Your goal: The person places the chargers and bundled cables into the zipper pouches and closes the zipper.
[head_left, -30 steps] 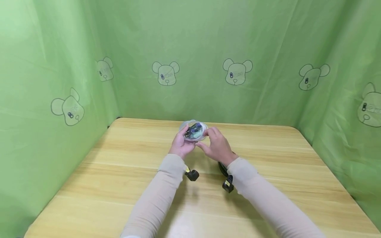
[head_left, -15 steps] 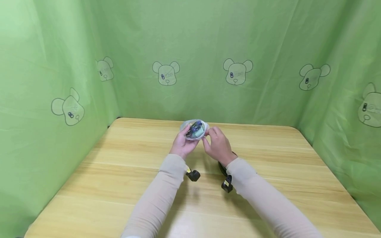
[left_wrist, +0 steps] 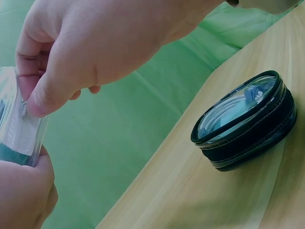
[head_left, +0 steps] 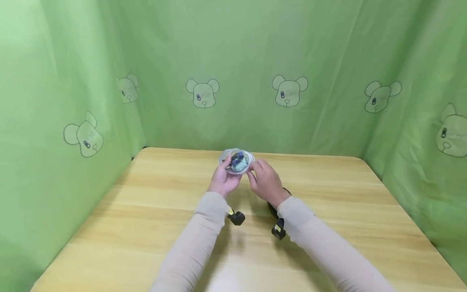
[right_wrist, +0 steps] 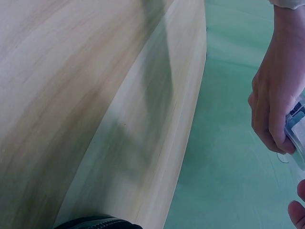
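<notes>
Above the far part of the table, my left hand [head_left: 223, 179] holds a clear zip pouch [head_left: 243, 164], its thumb lying over the front. Dark, blue and pale teal items show through the pouch's clear side; their kind is hard to tell. At the pouch's right edge, my right hand [head_left: 267, 181] pinches a small metal zipper pull [left_wrist: 23, 109] between thumb and forefinger. In the right wrist view only part of the pouch [right_wrist: 299, 129] shows, with the left hand [right_wrist: 274, 90] curled round it.
A second clear pouch with black trim [left_wrist: 252, 131] stands on the table, a coiled white cable visible inside. In the head view it is mostly hidden under the right wrist. A green curtain [head_left: 248, 40] rises behind the wooden table [head_left: 146, 202].
The right fingers have closed in on the pouch's right edge, and the thumb has come up to it. The pouch has tilted slightly in my left hand, which keeps its hold.
</notes>
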`<act>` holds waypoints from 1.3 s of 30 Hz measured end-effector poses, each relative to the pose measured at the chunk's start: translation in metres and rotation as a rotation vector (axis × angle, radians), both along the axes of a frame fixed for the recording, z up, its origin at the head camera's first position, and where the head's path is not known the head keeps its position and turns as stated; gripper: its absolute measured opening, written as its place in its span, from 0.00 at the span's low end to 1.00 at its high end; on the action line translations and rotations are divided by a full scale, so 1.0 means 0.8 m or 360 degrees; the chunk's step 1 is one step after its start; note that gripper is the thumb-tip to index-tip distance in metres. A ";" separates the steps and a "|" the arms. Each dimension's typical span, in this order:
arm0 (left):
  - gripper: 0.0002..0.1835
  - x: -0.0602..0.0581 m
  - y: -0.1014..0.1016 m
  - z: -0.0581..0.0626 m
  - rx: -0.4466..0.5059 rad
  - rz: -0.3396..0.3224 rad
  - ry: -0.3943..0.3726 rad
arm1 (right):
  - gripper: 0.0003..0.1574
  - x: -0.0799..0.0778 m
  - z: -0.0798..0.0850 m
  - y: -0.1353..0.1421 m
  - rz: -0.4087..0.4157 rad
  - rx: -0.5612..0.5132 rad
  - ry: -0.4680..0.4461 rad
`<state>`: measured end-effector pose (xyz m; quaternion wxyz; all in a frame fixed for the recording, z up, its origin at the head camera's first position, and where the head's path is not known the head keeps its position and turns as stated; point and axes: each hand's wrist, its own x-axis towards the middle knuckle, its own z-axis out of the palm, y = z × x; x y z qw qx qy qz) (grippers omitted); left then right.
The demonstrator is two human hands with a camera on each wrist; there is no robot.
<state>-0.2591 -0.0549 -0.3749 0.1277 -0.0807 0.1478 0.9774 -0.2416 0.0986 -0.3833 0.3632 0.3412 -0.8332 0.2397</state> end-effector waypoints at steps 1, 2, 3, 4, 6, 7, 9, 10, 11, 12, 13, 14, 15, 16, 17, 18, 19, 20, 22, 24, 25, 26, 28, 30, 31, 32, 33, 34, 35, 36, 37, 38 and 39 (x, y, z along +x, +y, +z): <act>0.31 0.000 0.000 0.000 0.0006 0.0010 0.0008 | 0.07 0.000 0.000 -0.001 -0.0003 0.0006 -0.0001; 0.31 0.000 0.001 0.000 0.0009 0.0018 0.0021 | 0.07 0.000 0.000 -0.001 -0.0002 0.0008 -0.0002; 0.31 0.001 0.001 0.000 0.0015 0.0022 0.0028 | 0.06 0.000 0.000 -0.002 -0.0005 0.0011 -0.0003; 0.31 0.001 0.001 0.000 0.0011 0.0019 0.0035 | 0.06 0.001 0.001 -0.003 -0.0003 0.0014 -0.0003; 0.31 0.001 0.002 0.001 -0.0004 0.0005 0.0034 | 0.07 0.001 0.001 -0.003 -0.0001 0.0029 0.0002; 0.31 0.002 0.002 0.001 -0.0009 -0.0005 0.0033 | 0.07 0.001 0.001 -0.004 -0.0004 0.0043 0.0001; 0.32 0.003 0.003 0.002 -0.0026 -0.0021 0.0022 | 0.07 0.002 0.001 -0.004 -0.0009 0.0066 0.0006; 0.31 0.002 0.003 0.003 -0.0038 -0.0025 0.0011 | 0.07 0.002 0.001 -0.004 -0.0010 0.0075 0.0013; 0.31 0.003 0.003 0.004 -0.0044 -0.0025 -0.0003 | 0.07 0.001 0.000 -0.003 -0.0012 0.0083 0.0018; 0.31 0.003 0.004 0.004 -0.0045 -0.0026 -0.0010 | 0.07 0.001 0.000 -0.003 -0.0017 0.0089 0.0022; 0.31 0.002 0.004 0.004 -0.0046 -0.0024 -0.0017 | 0.07 0.001 0.000 -0.003 -0.0020 0.0091 0.0028; 0.32 0.002 0.003 0.003 -0.0032 -0.0034 -0.0001 | 0.07 0.001 0.000 -0.003 -0.0020 0.0091 0.0035; 0.32 0.002 0.004 0.002 -0.0028 -0.0033 -0.0003 | 0.08 0.000 0.000 -0.003 -0.0017 0.0090 0.0042; 0.33 0.002 0.004 0.002 -0.0022 -0.0029 -0.0005 | 0.08 0.000 0.000 -0.003 -0.0017 0.0091 0.0047; 0.32 0.002 0.004 0.002 -0.0027 -0.0027 0.0001 | 0.08 0.000 0.000 -0.003 -0.0017 0.0093 0.0052; 0.33 0.002 0.005 0.001 -0.0034 -0.0024 0.0006 | 0.08 0.001 0.000 -0.003 -0.0015 0.0094 0.0053; 0.32 0.001 0.005 0.001 -0.0045 -0.0019 0.0007 | 0.08 0.001 0.000 -0.003 -0.0012 0.0095 0.0053; 0.31 0.001 0.006 0.001 -0.0059 -0.0012 0.0001 | 0.09 0.001 -0.001 -0.004 -0.0010 0.0097 0.0051; 0.28 0.001 0.008 0.002 -0.0103 0.0010 -0.0032 | 0.09 0.002 -0.001 -0.004 -0.0005 0.0093 0.0049; 0.27 0.001 0.009 0.003 -0.0122 0.0014 -0.0041 | 0.09 0.003 -0.001 -0.005 0.0002 0.0090 0.0047; 0.27 0.002 0.009 0.003 -0.0127 0.0014 -0.0041 | 0.09 0.004 -0.002 -0.005 0.0004 0.0086 0.0045; 0.27 0.003 0.009 0.003 -0.0128 0.0011 -0.0039 | 0.09 0.005 -0.002 -0.005 0.0005 0.0084 0.0044; 0.28 0.004 0.010 0.004 -0.0120 0.0005 -0.0024 | 0.09 0.005 -0.002 -0.005 0.0008 0.0080 0.0040; 0.29 0.005 0.009 0.005 -0.0114 0.0003 -0.0015 | 0.09 0.006 -0.002 -0.005 0.0012 0.0074 0.0033; 0.29 0.005 0.009 0.006 -0.0113 0.0006 -0.0016 | 0.09 0.006 -0.002 -0.005 0.0014 0.0068 0.0030; 0.30 0.005 0.009 0.006 -0.0112 0.0009 -0.0024 | 0.09 0.006 -0.001 -0.005 0.0015 0.0066 0.0027; 0.30 0.005 0.009 0.007 -0.0110 0.0015 -0.0031 | 0.09 0.006 -0.001 -0.005 0.0016 0.0064 0.0022; 0.31 0.005 0.009 0.007 -0.0108 0.0020 -0.0037 | 0.09 0.006 -0.001 -0.005 0.0016 0.0061 0.0018; 0.31 0.004 0.009 0.007 -0.0109 0.0025 -0.0043 | 0.08 0.006 0.000 -0.005 0.0016 0.0057 0.0013; 0.31 0.004 0.010 0.007 -0.0109 0.0029 -0.0047 | 0.08 0.006 0.000 -0.005 0.0016 0.0054 0.0009; 0.31 0.004 0.010 0.007 -0.0108 0.0033 -0.0051 | 0.08 0.006 0.000 -0.005 0.0016 0.0051 0.0003; 0.31 0.004 0.010 0.007 -0.0109 0.0036 -0.0054 | 0.07 0.006 0.001 -0.004 0.0015 0.0048 -0.0001; 0.30 0.003 0.010 0.007 -0.0108 0.0040 -0.0052 | 0.07 0.006 0.001 -0.004 0.0013 0.0042 -0.0007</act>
